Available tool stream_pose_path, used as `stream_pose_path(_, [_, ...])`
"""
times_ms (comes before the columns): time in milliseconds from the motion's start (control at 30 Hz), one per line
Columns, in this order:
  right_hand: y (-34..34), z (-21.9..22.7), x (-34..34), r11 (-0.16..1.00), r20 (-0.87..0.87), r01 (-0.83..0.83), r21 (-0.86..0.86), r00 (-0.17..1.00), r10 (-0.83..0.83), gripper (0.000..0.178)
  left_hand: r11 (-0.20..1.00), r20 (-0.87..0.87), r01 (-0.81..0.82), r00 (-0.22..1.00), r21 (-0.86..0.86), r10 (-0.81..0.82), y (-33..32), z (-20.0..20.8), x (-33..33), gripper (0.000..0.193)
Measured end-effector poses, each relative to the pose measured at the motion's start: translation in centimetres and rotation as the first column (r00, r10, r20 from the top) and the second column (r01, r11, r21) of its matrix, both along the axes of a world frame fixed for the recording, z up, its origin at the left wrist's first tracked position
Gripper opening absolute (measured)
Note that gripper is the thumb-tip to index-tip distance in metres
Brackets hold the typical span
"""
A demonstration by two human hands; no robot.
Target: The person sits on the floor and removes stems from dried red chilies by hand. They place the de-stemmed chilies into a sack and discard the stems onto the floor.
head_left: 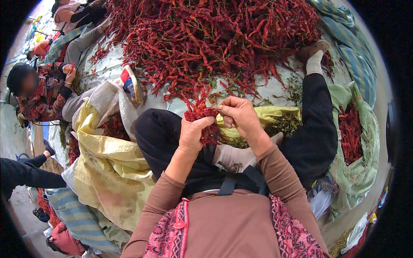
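Observation:
My left hand [192,132] is closed round a bunch of dried red chili peppers [198,112], held over my lap with tips fanning up and ends hanging below the fist. Against the right side of this bunch, my right hand [241,117] makes a pinch with thumb and forefinger. What lies between those fingertips is too small to make out. Beyond both hands spreads a large heap of long red chili peppers [215,41] on a pale sheet. Loose green-brown stems lie at the heap's near edge.
A yellow-white sack [114,159] with chilies inside stands at my left, a pale green sack [359,185] with chilies at my right. Yellow sacking [279,114] bearing stems and leaves lies beyond my foot. Another person [43,92] sits at the left; more people are behind.

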State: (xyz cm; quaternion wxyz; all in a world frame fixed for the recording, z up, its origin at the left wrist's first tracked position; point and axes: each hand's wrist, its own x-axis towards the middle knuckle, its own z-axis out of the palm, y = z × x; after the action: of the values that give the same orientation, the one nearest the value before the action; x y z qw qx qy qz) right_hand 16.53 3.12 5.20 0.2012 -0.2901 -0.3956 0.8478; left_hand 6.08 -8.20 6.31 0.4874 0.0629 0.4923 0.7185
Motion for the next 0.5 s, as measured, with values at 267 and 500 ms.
stream_pose_path(267, [1.5,1.3,3.0,0.865,-0.421,-0.135,-0.484,0.902,-0.095,0.009,0.969,-0.023,0.042,0.999,-0.242,-0.049,-0.8,-1.8,-1.7,0.019])
stream_pose_path(500, [0.3,-0.9,9.1,0.958,0.176,0.043,-0.283,0.984,0.008,0.009,0.997,0.239,0.064,0.97,-0.053,-0.05,3.5,0.4,-0.7,0.018])
